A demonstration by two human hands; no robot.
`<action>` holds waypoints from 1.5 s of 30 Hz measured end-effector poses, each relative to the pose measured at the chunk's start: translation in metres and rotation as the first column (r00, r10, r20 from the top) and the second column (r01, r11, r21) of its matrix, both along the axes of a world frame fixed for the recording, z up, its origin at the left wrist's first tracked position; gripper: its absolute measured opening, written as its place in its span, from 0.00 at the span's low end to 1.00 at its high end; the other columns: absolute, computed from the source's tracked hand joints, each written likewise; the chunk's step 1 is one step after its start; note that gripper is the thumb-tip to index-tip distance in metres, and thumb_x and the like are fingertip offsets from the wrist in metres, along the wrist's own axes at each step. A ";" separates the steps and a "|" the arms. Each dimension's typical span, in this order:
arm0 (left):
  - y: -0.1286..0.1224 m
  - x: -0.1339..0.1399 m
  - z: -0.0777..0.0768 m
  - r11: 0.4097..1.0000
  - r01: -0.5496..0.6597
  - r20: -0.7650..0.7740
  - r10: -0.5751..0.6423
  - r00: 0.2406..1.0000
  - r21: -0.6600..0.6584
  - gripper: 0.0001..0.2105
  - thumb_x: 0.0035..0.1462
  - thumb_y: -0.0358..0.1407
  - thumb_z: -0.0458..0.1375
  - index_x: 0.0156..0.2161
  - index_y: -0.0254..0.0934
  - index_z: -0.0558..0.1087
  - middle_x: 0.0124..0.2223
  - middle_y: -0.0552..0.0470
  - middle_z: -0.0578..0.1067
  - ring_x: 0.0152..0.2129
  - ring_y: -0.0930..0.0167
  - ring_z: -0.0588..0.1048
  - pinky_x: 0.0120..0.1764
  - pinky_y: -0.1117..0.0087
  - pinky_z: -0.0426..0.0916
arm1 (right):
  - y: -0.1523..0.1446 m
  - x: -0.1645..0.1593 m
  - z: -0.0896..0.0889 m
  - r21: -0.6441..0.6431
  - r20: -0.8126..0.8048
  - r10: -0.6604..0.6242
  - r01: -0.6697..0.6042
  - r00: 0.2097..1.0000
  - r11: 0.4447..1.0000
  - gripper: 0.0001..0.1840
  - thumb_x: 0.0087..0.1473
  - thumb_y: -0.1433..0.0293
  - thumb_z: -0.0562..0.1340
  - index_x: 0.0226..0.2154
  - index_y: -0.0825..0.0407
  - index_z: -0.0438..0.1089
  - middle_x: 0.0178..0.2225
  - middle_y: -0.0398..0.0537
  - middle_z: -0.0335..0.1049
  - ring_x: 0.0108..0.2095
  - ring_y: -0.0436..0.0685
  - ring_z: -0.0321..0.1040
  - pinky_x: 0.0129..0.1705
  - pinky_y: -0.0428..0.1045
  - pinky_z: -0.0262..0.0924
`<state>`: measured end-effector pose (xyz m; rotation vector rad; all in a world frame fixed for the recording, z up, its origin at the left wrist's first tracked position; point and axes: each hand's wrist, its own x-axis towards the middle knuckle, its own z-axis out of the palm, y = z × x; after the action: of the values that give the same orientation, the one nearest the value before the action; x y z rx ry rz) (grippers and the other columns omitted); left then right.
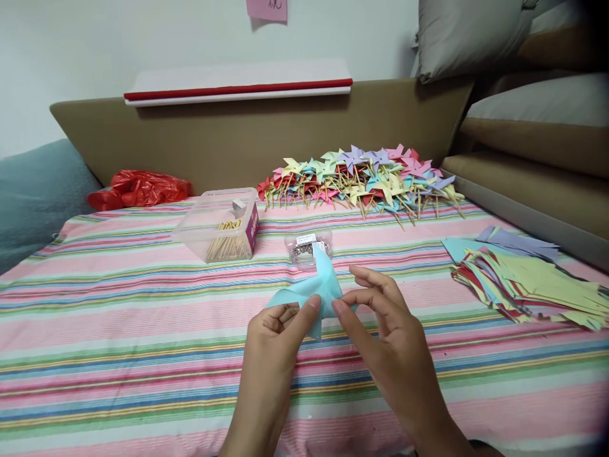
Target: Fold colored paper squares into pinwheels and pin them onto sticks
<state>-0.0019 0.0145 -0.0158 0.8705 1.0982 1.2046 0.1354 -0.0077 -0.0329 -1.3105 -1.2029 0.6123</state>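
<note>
A light blue paper pinwheel (325, 279), its blades folded in toward the middle, is held up between both hands over the striped cloth. My left hand (280, 336) pinches it from the left, thumb pressed near the centre. On the other side my right hand (385, 324) grips a blade between thumb and index finger, the other fingers spread. No stick shows on this pinwheel. Just behind it lies a small clear plastic box (295, 254) with small metal pieces inside, partly covered by the upper blade.
A clear tub (190, 231) of wooden sticks stands to the left. Finished pinwheels (361, 178) on sticks are heaped at the back. Cut paper sheets (528, 279) are stacked at right, beside piled cushions (537, 146). A red plastic bag (147, 188) lies at back left on the striped cloth (118, 343).
</note>
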 end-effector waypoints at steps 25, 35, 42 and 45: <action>0.001 0.002 0.002 1.000 0.002 0.028 -0.002 1.000 0.003 0.17 0.44 0.40 0.75 0.20 0.34 0.73 0.20 0.59 0.66 0.21 0.78 0.63 0.29 0.78 0.63 | 0.001 -0.007 0.000 0.014 -0.025 -0.027 0.027 0.999 1.000 0.06 0.55 0.63 0.67 0.28 0.45 0.74 0.51 0.48 0.68 0.59 0.64 0.63 0.58 0.61 0.58; 0.000 0.000 -0.002 0.999 -0.018 -0.091 0.023 0.996 0.050 0.19 0.47 0.42 0.72 0.22 0.36 0.68 0.24 0.58 0.63 0.24 0.75 0.61 0.28 0.76 0.60 | 0.001 -0.009 -0.001 -0.003 -0.125 -0.038 0.038 0.991 0.999 0.14 0.53 0.61 0.69 0.37 0.44 0.64 0.54 0.48 0.67 0.56 0.64 0.66 0.56 0.62 0.61; 0.000 -0.002 0.002 0.994 0.087 -0.182 -0.074 0.981 0.060 0.25 0.49 0.46 0.70 0.20 0.37 0.59 0.23 0.60 0.55 0.22 0.77 0.54 0.26 0.75 0.53 | 0.004 0.009 0.008 -0.152 -0.139 0.168 -0.188 0.976 0.970 0.11 0.53 0.56 0.68 0.36 0.44 0.78 0.56 0.48 0.69 0.57 0.64 0.66 0.58 0.59 0.62; 0.001 -0.005 0.003 0.988 0.145 -0.233 -0.130 0.964 0.050 0.24 0.51 0.47 0.69 0.21 0.37 0.60 0.23 0.60 0.55 0.21 0.76 0.54 0.25 0.74 0.51 | 0.004 0.012 0.008 -0.179 -0.187 0.201 -0.234 0.962 0.956 0.09 0.52 0.58 0.69 0.31 0.45 0.79 0.54 0.47 0.71 0.54 0.64 0.69 0.56 0.58 0.65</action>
<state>-0.0072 0.0153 -0.0129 1.1411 1.1659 1.0480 0.1478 -0.0034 -0.0245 -1.2715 -1.1791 1.0056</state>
